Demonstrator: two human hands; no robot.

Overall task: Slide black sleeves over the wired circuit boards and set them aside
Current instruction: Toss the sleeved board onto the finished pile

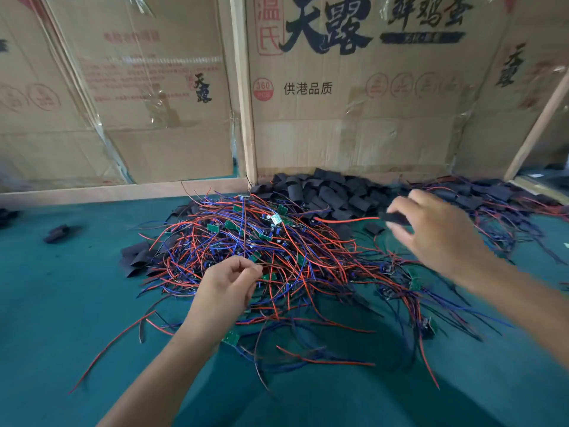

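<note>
A tangled heap of small green circuit boards with red and blue wires (pixel 277 251) covers the middle of the green table. Behind it lies a pile of flat black sleeves (pixel 332 192). My right hand (pixel 437 229) hovers blurred over the right side and pinches a black sleeve (pixel 397 217) with a red wire sticking out of it to the left. My left hand (pixel 228 288) sits at the near edge of the heap, fingers curled and pinching wires. A heap of sleeved boards (pixel 498 204) lies at the far right.
Taped cardboard walls (pixel 338 112) close off the back, with a wooden post (pixel 246 118) between them. A few loose black sleeves (pixel 138 257) lie left of the heap and another (pixel 57 233) further left. Stray wires (pixel 117 340) trail toward the near edge.
</note>
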